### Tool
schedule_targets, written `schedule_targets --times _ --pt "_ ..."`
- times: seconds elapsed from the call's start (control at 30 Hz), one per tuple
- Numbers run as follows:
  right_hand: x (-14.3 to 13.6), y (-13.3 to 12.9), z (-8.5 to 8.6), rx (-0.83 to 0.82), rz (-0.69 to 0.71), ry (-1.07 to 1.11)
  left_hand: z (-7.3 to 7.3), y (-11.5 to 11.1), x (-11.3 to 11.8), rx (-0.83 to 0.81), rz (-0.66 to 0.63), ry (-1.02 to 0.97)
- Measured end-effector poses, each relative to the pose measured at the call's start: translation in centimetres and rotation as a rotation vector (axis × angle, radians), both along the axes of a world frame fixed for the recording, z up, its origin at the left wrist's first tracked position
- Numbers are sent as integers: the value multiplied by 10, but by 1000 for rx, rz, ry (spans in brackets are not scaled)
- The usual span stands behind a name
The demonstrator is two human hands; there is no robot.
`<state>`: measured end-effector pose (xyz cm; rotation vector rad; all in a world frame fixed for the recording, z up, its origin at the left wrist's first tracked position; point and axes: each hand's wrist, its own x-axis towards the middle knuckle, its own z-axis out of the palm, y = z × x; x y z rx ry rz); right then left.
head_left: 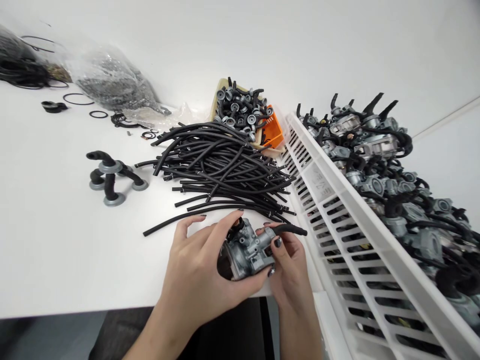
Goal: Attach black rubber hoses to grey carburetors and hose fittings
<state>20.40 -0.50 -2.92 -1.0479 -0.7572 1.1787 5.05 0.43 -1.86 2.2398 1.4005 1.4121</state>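
Observation:
Near the table's front edge, a grey metal carburetor (249,252) is held between both hands. My left hand (202,265) wraps round its left side, with the thumb along the bottom. At its right side my right hand (290,262) grips the body with thumb and fingers. A short black rubber tube (290,229) sticks out to the right from the carburetor's upper right. Just beyond the hands lies a pile of thin black hoses (225,165). Fingers cover parts of the carburetor.
A white slotted crate (326,200) full of carburetors (378,145) stands at the right. Behind the hoses are a yellow bin (214,102) of capped elbows and an orange basket (275,131). Several elbow pieces (109,182), rubber rings (98,114) and plastic bags (112,75) lie left.

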Motion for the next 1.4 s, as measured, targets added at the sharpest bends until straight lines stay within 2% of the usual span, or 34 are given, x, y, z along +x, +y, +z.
schedule_targets --times 0.47,0.7,1.0,1.4 --pt "0 -1 1 -63 -1 -35 2 -1 1 19 -16 -4" --pt "2 -1 -1 -35 40 -2 -4 2 -2 -8 -12 29" --pt "3 -3 9 -14 104 86 -1 0 -2 -77 27 30" --pt "-1 -4 9 -27 59 66 -1 0 -1 -77 35 13"
